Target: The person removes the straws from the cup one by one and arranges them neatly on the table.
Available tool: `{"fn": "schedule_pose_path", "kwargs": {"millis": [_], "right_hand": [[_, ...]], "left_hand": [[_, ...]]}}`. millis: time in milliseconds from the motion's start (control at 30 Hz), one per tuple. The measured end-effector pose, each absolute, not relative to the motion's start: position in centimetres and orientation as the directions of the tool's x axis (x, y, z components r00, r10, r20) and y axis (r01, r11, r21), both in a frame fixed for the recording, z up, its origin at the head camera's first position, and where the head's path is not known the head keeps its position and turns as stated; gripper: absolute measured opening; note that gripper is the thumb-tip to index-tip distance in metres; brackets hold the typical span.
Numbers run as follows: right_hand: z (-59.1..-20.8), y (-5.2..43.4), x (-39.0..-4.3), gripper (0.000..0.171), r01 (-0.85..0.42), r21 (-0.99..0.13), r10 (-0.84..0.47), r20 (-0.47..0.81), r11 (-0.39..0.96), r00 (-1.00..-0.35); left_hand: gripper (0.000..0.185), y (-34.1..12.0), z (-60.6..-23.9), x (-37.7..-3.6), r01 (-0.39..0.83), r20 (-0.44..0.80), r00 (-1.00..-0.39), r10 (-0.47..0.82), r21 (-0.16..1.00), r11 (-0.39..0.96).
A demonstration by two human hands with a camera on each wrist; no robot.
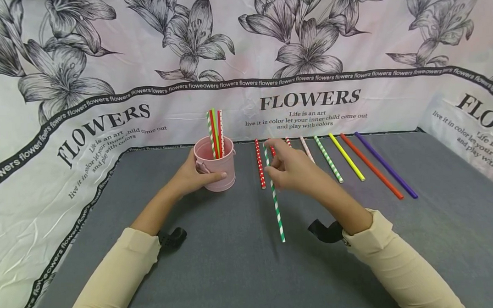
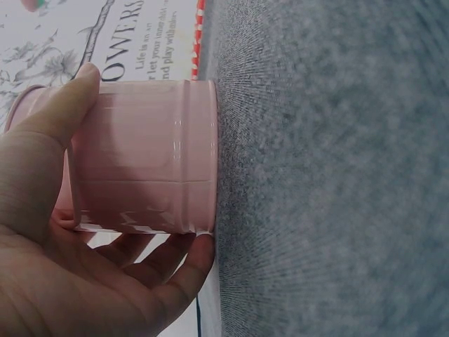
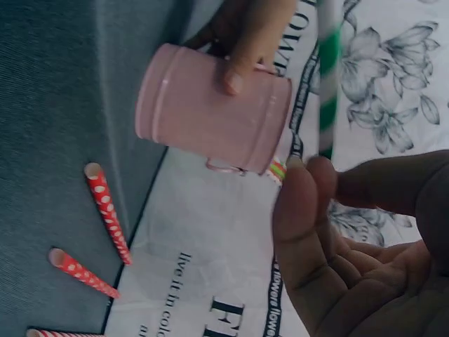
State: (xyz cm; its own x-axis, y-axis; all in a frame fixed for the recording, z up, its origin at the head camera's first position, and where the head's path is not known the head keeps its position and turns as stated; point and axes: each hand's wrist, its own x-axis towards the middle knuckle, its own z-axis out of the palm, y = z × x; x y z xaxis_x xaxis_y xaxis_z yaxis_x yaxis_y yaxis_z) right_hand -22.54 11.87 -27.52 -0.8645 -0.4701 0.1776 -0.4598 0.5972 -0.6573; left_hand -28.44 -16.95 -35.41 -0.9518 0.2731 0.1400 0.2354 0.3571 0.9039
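My left hand [image 1: 191,175] grips a small pink bucket [image 1: 224,172], thumb across its near side and fingers round the far side, as the left wrist view shows. The bucket [image 2: 140,154] stands upright on the grey cloth. Several patterned and plain straws [image 1: 215,134] stick up from it. To the right of the bucket, my right hand [image 1: 296,166] pinches a green-and-white striped paper straw [image 1: 277,210] between thumb and fingertip. That straw hangs at a slant, its lower end pointing toward me. In the right wrist view the same straw [image 3: 328,91] rises from the pinch.
A row of straws lies along the back of the table: red with white dots [image 1: 260,165], pale striped [image 1: 307,150], light green striped [image 1: 328,159], yellow [image 1: 346,157], orange [image 1: 372,166] and purple [image 1: 386,165]. Behind them hangs a flower-printed cloth [image 1: 211,98].
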Motion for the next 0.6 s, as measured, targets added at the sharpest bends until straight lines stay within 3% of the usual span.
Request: {"fn": "schedule_pose_path", "kwargs": {"millis": [433, 600], "right_hand": [[-31.3, 11.4, -22.3, 0.065, -0.346, -0.68, -0.536, -0.082, 0.646, -0.84], [-32.4, 11.4, -21.9, 0.052, -0.328, -0.693, -0.561, -0.132, 0.642, -0.817]], "left_hand": [[0.102, -17.0, -35.6, -28.7, 0.215, 0.121, -0.957, 0.262, 0.904, 0.37], [0.101, -17.0, -35.6, -28.7, 0.215, 0.12, -0.957, 0.263, 0.904, 0.37]]}}
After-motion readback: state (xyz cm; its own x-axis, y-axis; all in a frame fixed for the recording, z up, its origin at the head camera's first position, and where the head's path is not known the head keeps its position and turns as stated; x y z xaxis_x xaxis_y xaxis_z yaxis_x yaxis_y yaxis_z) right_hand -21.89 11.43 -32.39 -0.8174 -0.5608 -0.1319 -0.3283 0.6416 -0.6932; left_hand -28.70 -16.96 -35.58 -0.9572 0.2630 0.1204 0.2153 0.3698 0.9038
